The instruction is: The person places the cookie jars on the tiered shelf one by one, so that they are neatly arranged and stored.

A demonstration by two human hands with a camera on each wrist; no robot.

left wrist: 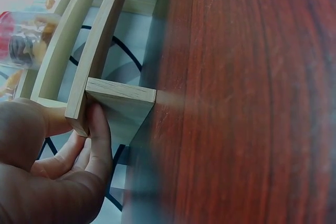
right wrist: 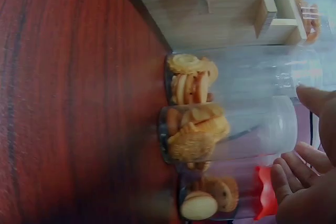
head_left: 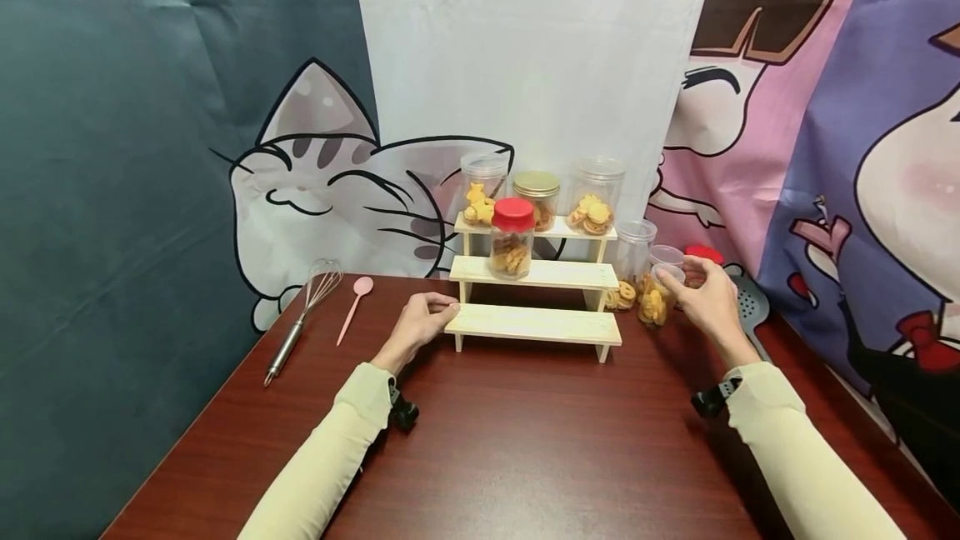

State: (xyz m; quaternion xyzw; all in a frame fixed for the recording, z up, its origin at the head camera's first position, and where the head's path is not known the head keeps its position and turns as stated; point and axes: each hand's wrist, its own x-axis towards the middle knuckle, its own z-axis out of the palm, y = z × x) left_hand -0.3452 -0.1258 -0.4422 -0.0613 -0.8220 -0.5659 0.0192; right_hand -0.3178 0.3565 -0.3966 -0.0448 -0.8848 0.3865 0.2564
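Observation:
My left hand [head_left: 422,322] pinches the left end of the lowest step of a three-step wooden rack [head_left: 532,323], thumb above and fingers below in the left wrist view. My right hand [head_left: 708,298] is at the top of a clear jar of cookies [right wrist: 197,135], right of the rack. Its thumb and fingers stand on either side of the jar's lid, spread apart. A tall clear jar [head_left: 632,252] of cookies stands between that jar and the rack. On the other side is a jar with a red lid [right wrist: 266,192].
A red-lidded cookie jar [head_left: 512,244] stands on the middle step. The top step holds a gold-lidded jar [head_left: 536,186] between two clear jars. A whisk [head_left: 303,319] and pink spoon [head_left: 355,307] lie left; a grey slotted turner [head_left: 750,307] lies right.

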